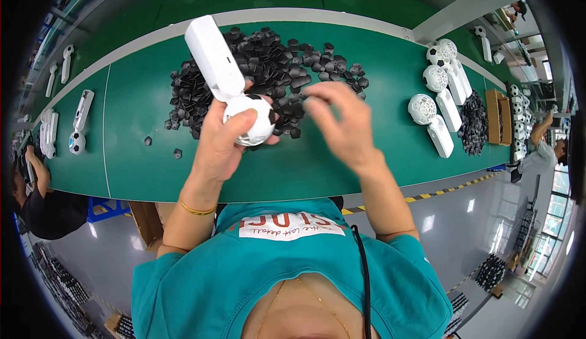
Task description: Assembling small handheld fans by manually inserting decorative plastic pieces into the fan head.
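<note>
White ball-headed device (235, 89) gripped by left hand (223, 140), fingers curled round ball end, handle rising beyond fingertips. Right hand (342, 119) pinched, blurred (held piece cannot be told), just beside black pieces (268, 64). Judged light, rigid plastic, smooth; best held at ball.

Handheld fan (235, 89) above the piece pile (268, 73) (finished fans (439, 116) rightward).

Single view only, head-worn fisheye, left of a side-by-side pair. Looks steeply down from above the chest, facing fwd across the green conveyor belt (140, 156). Close: forearms enter from lower edge, left hand (223, 137) gripping the white ball-headed handheld device (235, 82) near centre frame. Belt edges bow toward rim. Floor visible nearer than grip, belt's far side beyond it.
</note>
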A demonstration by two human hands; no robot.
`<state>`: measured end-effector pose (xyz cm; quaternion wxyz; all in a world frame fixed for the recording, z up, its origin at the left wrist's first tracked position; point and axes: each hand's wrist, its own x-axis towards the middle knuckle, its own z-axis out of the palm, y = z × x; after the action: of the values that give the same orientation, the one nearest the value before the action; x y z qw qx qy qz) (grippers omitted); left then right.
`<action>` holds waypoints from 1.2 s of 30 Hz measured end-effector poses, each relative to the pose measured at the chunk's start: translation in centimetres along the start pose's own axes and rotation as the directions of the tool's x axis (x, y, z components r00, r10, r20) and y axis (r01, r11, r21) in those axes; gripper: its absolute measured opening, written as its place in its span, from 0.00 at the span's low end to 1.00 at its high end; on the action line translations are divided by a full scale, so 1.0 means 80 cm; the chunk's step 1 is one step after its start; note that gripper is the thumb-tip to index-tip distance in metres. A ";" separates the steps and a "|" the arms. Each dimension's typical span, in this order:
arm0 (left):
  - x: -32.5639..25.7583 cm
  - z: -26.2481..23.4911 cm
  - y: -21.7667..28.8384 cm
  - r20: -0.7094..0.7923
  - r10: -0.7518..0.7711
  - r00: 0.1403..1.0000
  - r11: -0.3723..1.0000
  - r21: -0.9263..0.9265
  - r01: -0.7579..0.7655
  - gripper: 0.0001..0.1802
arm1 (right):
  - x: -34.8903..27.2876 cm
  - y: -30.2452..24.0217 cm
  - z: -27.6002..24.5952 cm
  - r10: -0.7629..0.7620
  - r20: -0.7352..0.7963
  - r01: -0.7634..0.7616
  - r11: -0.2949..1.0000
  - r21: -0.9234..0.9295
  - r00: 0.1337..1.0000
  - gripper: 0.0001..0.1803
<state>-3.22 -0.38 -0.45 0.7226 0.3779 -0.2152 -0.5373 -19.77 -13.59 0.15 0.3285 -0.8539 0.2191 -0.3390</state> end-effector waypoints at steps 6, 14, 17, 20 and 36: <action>0.001 -0.022 0.002 -0.043 0.053 0.998 0.995 0.085 -0.049 0.30 | -0.009 0.044 -0.023 0.337 0.020 -0.333 0.936 -0.111 0.941 0.08; 0.004 -0.023 -0.006 -0.018 0.056 0.998 0.994 0.098 -0.054 0.26 | 0.002 0.048 -0.017 0.164 0.125 -0.118 0.941 -0.316 0.978 0.10; 0.005 -0.021 -0.006 -0.021 0.051 0.998 0.996 0.071 -0.050 0.24 | 0.007 0.049 -0.015 0.139 0.179 -0.062 0.922 -0.381 0.974 0.10; 0.007 -0.016 -0.008 -0.040 0.057 0.998 0.997 0.055 -0.054 0.23 | 0.012 0.053 -0.015 0.160 0.209 -0.074 0.927 -0.369 0.965 0.07; 0.015 -0.004 -0.027 -0.059 0.331 0.942 0.925 0.219 -0.311 0.20 | 0.013 -0.049 0.041 0.360 0.239 -0.421 0.611 0.671 0.902 0.06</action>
<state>-3.96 -1.70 -2.44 0.7670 0.4355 -0.2943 -0.3679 -16.15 -10.16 1.56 0.7047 -0.6053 0.2391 -0.2825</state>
